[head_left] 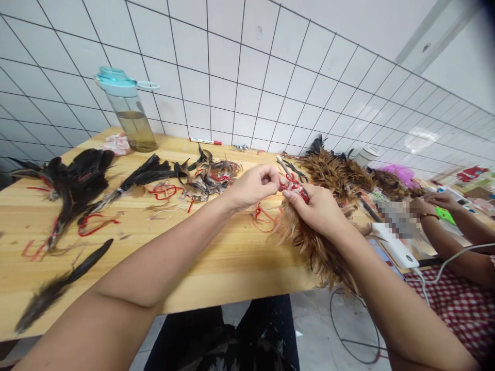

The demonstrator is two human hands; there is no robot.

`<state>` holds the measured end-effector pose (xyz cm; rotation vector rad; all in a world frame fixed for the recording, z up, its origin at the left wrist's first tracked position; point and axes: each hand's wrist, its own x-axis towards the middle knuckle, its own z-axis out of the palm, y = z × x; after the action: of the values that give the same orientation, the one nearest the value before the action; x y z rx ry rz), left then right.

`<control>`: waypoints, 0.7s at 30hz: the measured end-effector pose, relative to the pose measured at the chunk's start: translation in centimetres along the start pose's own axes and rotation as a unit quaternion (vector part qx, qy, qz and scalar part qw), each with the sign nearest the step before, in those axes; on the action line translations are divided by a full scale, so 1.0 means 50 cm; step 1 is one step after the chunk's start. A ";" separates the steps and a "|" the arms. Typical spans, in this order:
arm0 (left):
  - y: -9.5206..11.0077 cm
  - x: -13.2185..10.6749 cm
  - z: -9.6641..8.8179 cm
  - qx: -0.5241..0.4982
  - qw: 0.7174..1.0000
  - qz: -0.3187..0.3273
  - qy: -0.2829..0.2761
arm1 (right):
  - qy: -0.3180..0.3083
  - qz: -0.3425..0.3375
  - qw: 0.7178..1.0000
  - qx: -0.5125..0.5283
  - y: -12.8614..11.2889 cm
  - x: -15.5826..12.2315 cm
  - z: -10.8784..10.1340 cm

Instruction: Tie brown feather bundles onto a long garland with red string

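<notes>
My right hand (319, 208) is closed around the bound end of a bundle of brown feathers (313, 247), which hangs down over the front edge of the table. Red string (296, 185) is wound over that end, showing beside my thumb. My left hand (257, 188) meets it from the left, with thumb and forefinger pinched on the red string. A loose loop of red string (266, 219) lies below the hands. Close behind them is a thin pale stick (284, 166).
Black feather bunches (79, 178), a single dark feather (65, 283) and feather scraps (209, 180) lie left. Behind them stands a water bottle (133, 118) near a marker (204, 141). More brown feathers (332, 170), a white power strip (394, 245) and another person's hands (436, 203) are right.
</notes>
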<state>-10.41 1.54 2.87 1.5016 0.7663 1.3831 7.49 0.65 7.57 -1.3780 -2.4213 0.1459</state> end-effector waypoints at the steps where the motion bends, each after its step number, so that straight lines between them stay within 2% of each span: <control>1: 0.004 0.000 0.000 -0.028 0.999 0.014 0.028 | 0.001 0.001 1.000 -0.001 0.000 0.000 0.000; 8: 0.028 -0.009 0.017 -0.114 0.988 0.082 0.069 | 0.008 0.013 1.000 -0.007 -0.003 0.003 -0.004; 10: 0.030 -0.012 0.025 -0.134 0.986 0.076 0.069 | 0.009 0.012 1.000 -0.007 -0.003 0.003 -0.004; 16: 0.029 -0.011 0.032 -0.227 0.973 -0.003 0.044 | 0.002 0.017 1.000 -0.021 -0.002 0.004 -0.003; 21: 0.030 -0.010 0.031 -0.256 0.966 -0.005 0.037 | 0.000 0.020 0.999 -0.029 -0.004 0.006 -0.002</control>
<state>-9.19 0.19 4.11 1.0446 0.4122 1.4946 7.21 0.77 7.77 -1.4535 -2.4173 0.0859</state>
